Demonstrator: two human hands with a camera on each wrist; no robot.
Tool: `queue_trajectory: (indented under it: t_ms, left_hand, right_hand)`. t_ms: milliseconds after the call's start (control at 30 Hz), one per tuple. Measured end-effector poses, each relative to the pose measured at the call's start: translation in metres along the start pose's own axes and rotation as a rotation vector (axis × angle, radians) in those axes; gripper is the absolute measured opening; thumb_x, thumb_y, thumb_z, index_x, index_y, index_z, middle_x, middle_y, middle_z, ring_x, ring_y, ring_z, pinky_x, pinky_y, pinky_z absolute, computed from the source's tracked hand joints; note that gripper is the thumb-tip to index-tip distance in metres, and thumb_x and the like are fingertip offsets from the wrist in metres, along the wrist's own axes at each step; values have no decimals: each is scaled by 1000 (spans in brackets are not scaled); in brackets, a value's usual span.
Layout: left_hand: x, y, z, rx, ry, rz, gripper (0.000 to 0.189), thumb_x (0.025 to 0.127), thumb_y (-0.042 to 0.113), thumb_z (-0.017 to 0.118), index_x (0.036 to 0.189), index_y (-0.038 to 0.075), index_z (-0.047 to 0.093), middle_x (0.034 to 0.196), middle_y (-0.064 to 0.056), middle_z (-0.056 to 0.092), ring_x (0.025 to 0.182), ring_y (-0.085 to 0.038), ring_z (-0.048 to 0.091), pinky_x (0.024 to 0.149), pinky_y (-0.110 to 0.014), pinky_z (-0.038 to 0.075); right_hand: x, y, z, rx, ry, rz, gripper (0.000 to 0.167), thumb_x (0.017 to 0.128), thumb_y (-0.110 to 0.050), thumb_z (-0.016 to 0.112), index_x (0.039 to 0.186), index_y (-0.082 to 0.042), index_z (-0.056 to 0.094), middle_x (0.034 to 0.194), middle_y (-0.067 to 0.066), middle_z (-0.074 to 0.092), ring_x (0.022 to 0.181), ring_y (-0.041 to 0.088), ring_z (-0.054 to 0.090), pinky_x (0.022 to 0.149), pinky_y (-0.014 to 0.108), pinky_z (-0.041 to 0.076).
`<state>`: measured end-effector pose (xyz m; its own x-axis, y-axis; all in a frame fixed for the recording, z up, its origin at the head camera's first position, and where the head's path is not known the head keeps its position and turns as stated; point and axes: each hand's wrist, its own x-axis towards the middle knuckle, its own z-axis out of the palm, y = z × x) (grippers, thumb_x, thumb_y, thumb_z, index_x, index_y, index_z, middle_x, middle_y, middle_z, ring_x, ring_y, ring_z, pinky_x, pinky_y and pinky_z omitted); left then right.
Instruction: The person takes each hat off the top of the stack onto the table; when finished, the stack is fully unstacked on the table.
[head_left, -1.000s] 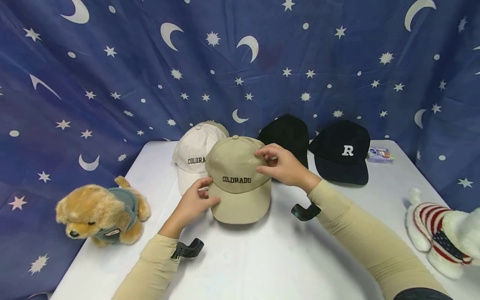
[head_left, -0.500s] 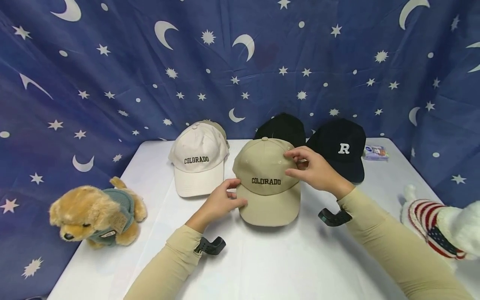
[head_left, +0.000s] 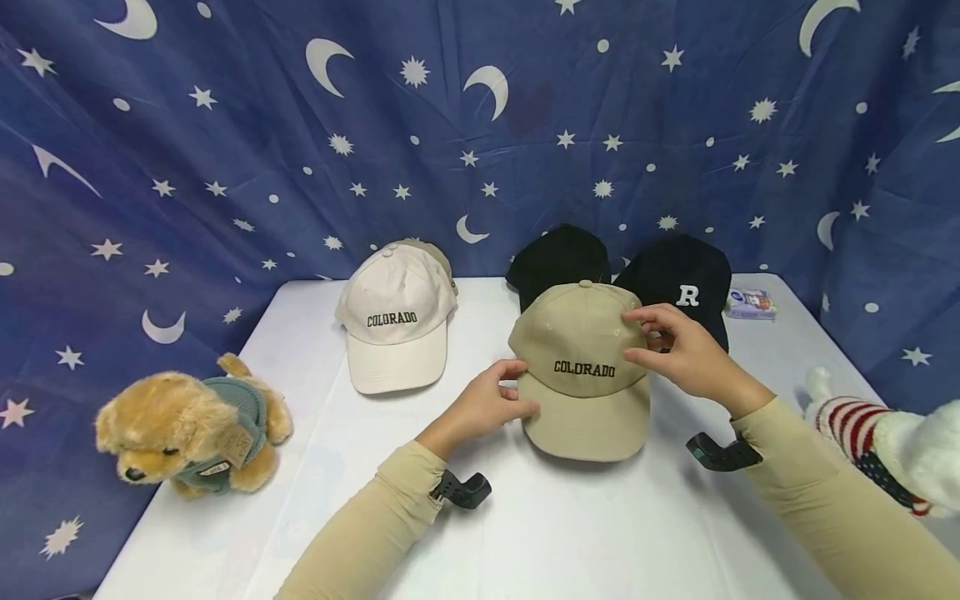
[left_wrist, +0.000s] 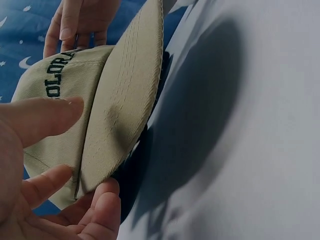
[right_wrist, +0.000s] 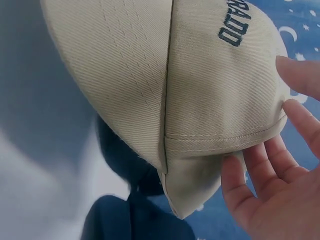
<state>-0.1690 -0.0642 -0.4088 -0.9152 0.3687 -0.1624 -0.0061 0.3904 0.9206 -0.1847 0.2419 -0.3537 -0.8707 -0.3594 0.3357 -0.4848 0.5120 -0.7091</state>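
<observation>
A khaki baseball cap (head_left: 577, 333) with COLORADO on its front is held between both hands, brim toward me. My left hand (head_left: 480, 407) grips its left edge where brim meets crown; in the left wrist view the thumb lies over the front and fingertips (left_wrist: 107, 192) curl under the brim. On the other side, my right hand (head_left: 688, 357) holds the crown, with thumb in front and fingers (right_wrist: 262, 165) around the lower edge in the right wrist view. The brim casts a shadow on the white table, with a gap beneath it.
Left of the held cap stands a white COLORADO cap (head_left: 396, 292), another tan cap (head_left: 433, 248) behind it. A black cap (head_left: 562, 254) and a dark R cap (head_left: 667, 271) stand behind, near a purple packet (head_left: 752, 305). Plush dog (head_left: 172, 425) left, white plush toy (head_left: 933, 458) right.
Both hands have carried the khaki cap rightward, from in front of the white cap to in front of the two dark caps. The white cap's whole front now shows.
</observation>
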Motion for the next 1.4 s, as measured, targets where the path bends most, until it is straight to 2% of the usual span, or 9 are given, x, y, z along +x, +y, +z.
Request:
queue_trajectory:
  t_ms: [133,500,700,933,1067,1233,1400]
  left_hand:
    - [4,2,10,-11,-31,5,66,84,22,81,141,10,51,112,-5,66,97,-13,63,71,-29,51]
    - [14,12,41,-46,-75,10,63,83,18,82,139,11,53,132,-2,58,100,-10,62,72,-28,52]
    - [15,18,59,-56,-105,13,64,83,16,81,139,9,53,136,0,56,97,-6,63,71,-24,52]
    - [20,25,80,-66,-120,-2,61,82,14,82,137,11,55,120,5,61,88,-3,62,64,-23,50]
    - [23,28,90,-63,-126,-7,60,81,15,83,135,12,56,112,8,62,85,-2,60,64,-22,49]
    - [26,33,101,-70,-135,-2,60,82,14,82,135,12,56,95,7,63,81,-1,60,63,-21,49]
    - [30,36,109,-43,-138,1,59,82,15,83,135,12,57,89,7,63,80,-1,59,64,-20,49]
  right_hand:
    - [-9,4,-7,-26,14,34,43,87,-4,77,127,1,62,124,11,58,102,8,50,83,12,46]
    - [-33,19,-25,-59,77,77,48,85,0,78,129,7,59,125,15,54,102,3,49,83,7,43]
    - [-47,23,-34,-95,99,91,47,86,-1,77,129,4,59,122,7,55,101,1,49,82,6,41]
    - [-61,31,-45,-98,114,123,53,87,-2,77,134,4,55,126,-7,51,105,-2,47,83,4,40]
    - [-68,35,-50,-105,123,157,57,87,-4,77,138,5,52,127,-6,48,105,-5,45,83,4,39]
    - [-74,38,-56,-123,135,206,63,87,-6,78,141,5,48,132,11,48,104,-10,42,82,3,38]
    - [-80,40,-61,-137,149,258,66,88,-10,77,143,5,45,137,24,45,103,-14,39,79,2,36]
